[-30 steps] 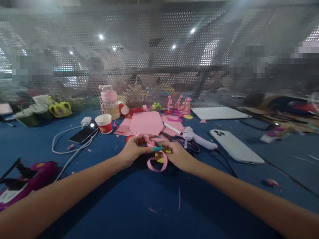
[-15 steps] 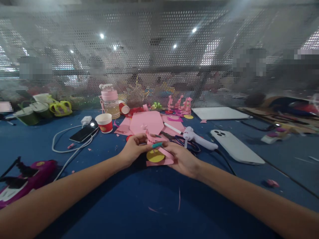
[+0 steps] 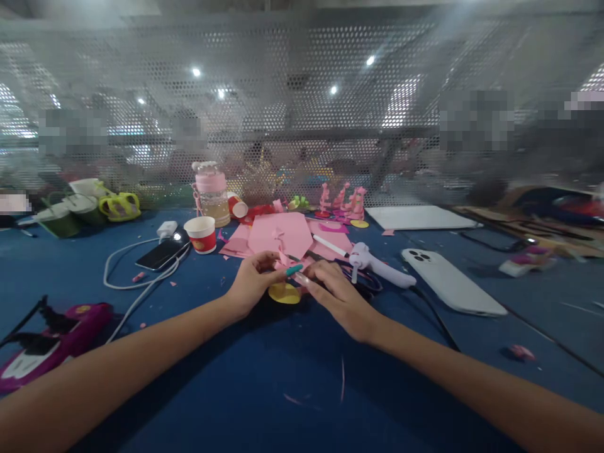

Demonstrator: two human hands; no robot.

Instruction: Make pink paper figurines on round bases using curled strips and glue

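My left hand [image 3: 251,284] is closed in a pinch on a small pink paper figure [image 3: 282,255] with a twisted strip at its top. A long teal tip [image 3: 294,270] sticks out from the left thumb and looks like a painted nail. Under the fingers shows a round yellow paper disc [image 3: 284,294] at the figure's base. My right hand [image 3: 346,301] has its fingers bent together against the figure's right side, touching pink paper near the teal tip. The fingers hide much of the figure's middle.
Behind lie pink paper sheets [image 3: 278,229], a marker [image 3: 330,244], scissors [image 3: 365,277] and a corded lilac glue gun [image 3: 384,269]. A white phone [image 3: 450,282] lies right; a paper cup [image 3: 201,234], black phone [image 3: 163,250] and purple power strip [image 3: 80,330] are left. Finished pink figures [image 3: 349,202] stand behind.
My right hand has turned, its fingers now reaching over the figure toward the left thumb. The yellow disc has shifted slightly left, and the pink strip across it is mostly hidden.
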